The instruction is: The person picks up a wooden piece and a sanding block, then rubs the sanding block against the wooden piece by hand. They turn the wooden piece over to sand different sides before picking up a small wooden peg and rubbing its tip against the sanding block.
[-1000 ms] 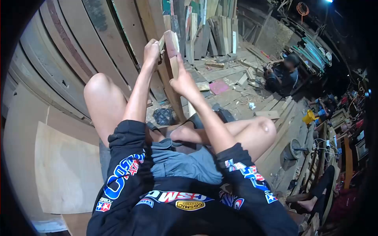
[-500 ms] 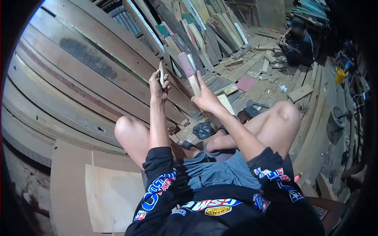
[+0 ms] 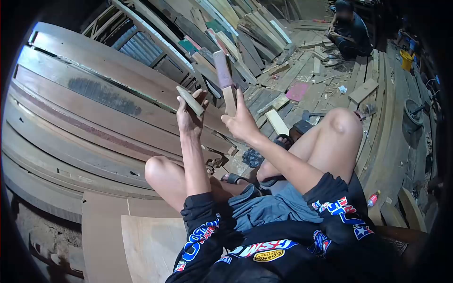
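My left hand [image 3: 189,121] is raised in front of me, its thumb and fingers around a small, smooth wooden piece [image 3: 190,101] with a tapered end, tilted up to the left. Just to the right, my right hand [image 3: 243,123] grips the lower part of a flat wooden stick. Pinkish sandpaper [image 3: 223,70] is wrapped around the upper part of this sanding stick [image 3: 229,98], and my index finger lies along its side. The stick and the wooden piece are close but apart.
Long stacked planks [image 3: 94,94] stand at my left. Boards [image 3: 255,42] lean at the back. A person [image 3: 351,30] crouches far right among wood scraps. A black plastic bag [image 3: 253,158] lies by my feet; a bucket [image 3: 413,115] stands at right.
The wooden piece has turned in my left hand, from nearly upright to leaning left. My right hand still holds the sanding stick. The view has shifted slightly.
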`<control>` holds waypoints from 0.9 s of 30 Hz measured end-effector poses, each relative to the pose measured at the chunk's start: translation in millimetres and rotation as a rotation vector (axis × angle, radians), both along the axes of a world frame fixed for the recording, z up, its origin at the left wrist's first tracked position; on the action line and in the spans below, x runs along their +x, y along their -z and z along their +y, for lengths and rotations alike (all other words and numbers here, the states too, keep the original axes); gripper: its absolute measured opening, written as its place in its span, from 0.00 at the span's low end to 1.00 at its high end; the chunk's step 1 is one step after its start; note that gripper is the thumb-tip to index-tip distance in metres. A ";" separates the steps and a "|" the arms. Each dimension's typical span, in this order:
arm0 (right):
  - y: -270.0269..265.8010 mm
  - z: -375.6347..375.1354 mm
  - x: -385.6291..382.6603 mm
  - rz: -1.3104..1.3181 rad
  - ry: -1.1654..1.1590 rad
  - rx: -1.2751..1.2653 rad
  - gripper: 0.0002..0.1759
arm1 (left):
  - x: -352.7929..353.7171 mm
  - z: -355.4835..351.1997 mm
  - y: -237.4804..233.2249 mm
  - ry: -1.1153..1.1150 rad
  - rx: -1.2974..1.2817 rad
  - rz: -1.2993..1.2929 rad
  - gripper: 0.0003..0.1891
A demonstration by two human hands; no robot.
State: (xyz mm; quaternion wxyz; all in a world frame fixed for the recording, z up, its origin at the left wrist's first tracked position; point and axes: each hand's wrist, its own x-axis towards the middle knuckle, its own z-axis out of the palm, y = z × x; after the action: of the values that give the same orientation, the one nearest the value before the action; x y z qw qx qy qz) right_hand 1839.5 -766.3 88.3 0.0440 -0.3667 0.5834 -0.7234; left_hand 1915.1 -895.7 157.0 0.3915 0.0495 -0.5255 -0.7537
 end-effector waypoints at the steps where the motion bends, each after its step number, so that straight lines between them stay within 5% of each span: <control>1: -3.5 1.6 -1.8 -0.003 0.003 -0.003 0.52 | 0.6 6.5 -2.5 0.003 -0.003 -0.003 0.28; 4: -10.8 -0.5 -3.6 -0.189 -0.197 -0.233 0.48 | 1.4 21.4 -7.9 0.040 -0.191 -0.092 0.34; 9: -11.0 -2.6 -0.2 -0.167 -0.153 -0.316 0.39 | -6.3 18.7 0.7 0.092 -0.282 -0.041 0.30; 12: -19.0 4.9 0.0 -0.280 -0.359 -0.327 0.37 | -5.7 30.2 -1.8 0.120 -0.337 -0.087 0.30; 15: -11.0 -5.3 -2.5 -0.227 -0.241 -0.306 0.37 | -7.0 37.5 -1.1 0.160 -0.355 -0.115 0.27; 27: -31.7 22.3 1.9 -0.485 -0.349 -0.411 0.29 | -0.7 30.8 -4.4 -0.009 -0.314 -0.059 0.20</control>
State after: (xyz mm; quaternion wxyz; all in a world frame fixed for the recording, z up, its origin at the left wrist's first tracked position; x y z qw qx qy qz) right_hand 1841.4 -744.1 120.0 0.2292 -0.2797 0.3268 -0.8732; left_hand 1914.5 -864.9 161.4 0.3823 0.0123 -0.6481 -0.6585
